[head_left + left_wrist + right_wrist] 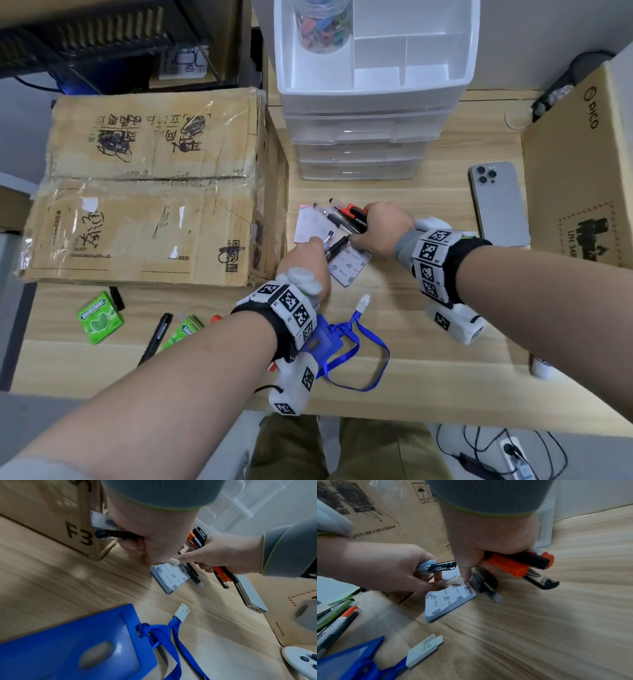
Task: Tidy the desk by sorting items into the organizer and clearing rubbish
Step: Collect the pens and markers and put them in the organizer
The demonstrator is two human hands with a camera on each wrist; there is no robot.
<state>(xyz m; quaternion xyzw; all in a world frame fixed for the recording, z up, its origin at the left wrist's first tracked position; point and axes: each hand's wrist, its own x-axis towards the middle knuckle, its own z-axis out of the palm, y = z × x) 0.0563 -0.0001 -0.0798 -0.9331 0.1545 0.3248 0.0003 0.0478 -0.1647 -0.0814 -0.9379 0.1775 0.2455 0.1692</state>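
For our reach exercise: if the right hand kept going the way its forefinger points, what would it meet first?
The right hand points its forefinger down; it would likely meet the notepad first.

My desk [428, 346] is matt pale wood grain. The organizer [373, 96] is glossy white plastic, the box [147, 192] rough, taped cardboard, the phone [500, 205] smooth brushed metal, my lanyard [373, 346] blue cloth.

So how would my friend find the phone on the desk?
Start at the white drawer organizer at the back of the desk. Look right, toward the big cardboard box. The phone lies flat beside it, grey, camera lenses up, the only thing there that isn't stationery.
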